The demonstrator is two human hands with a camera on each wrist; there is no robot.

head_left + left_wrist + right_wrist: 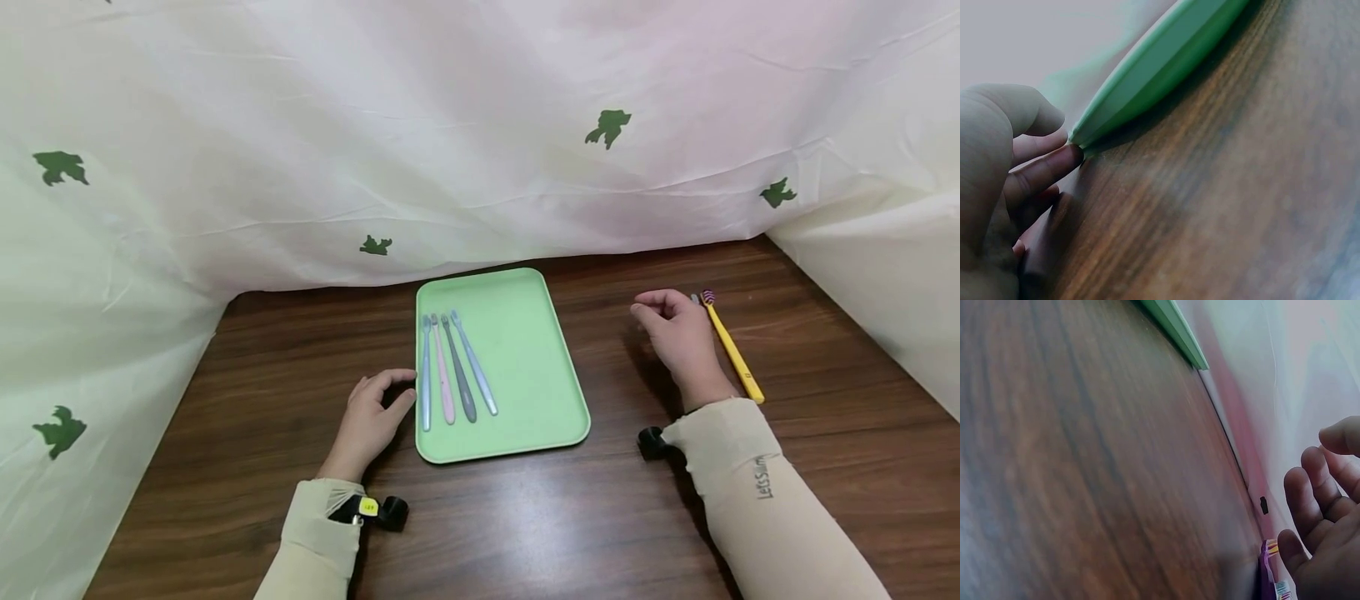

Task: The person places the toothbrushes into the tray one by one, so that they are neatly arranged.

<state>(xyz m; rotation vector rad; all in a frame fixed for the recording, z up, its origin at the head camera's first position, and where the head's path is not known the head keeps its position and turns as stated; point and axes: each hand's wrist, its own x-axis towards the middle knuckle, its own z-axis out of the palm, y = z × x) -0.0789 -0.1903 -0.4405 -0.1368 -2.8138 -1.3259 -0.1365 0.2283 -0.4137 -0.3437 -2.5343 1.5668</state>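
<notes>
A light green tray (532,358) carries several toothbrushes side by side in its left half: a pale blue toothbrush (427,383), a pink toothbrush (444,379), a dark grey toothbrush (461,379) and a slanted bluish toothbrush (477,371). My left hand (371,418) rests at the tray's left edge, fingertips right at the rim and nothing in its grasp. Off the tray's right side, my right hand (678,337) hovers with loosely bent, empty fingers. Just right of it lies a yellow toothbrush (731,350) with purple bristles. A greyish brush head (695,298) peeks out, the rest hidden behind the hand.
The dark wooden table (525,525) holds the tray near its middle. White cloth (480,150) with green leaf-like patches hangs along the back and both sides.
</notes>
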